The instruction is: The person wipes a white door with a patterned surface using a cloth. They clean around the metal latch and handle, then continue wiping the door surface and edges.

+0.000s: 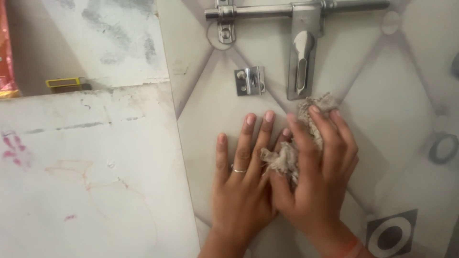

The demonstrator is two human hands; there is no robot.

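My left hand [241, 184] lies flat, fingers spread, against a pale grey patterned door [210, 102]; a ring is on one finger. My right hand [318, 167] presses a frayed beige cloth [287, 157] against the door, right beside the left hand and partly over its index finger. The cloth sticks out above and to the left of the right hand's fingers. Just above the hands are a metal sliding bolt latch [299, 28] with a hanging hasp [301, 62] and a small metal bracket [249, 81].
To the left of the door is a stained white wall [86, 172] with pink marks. A ledge holds a yellow object [64, 83]; an orange-red thing [5, 52] is at the far left edge. Dark circle and square motifs [392, 234] mark the door's right side.
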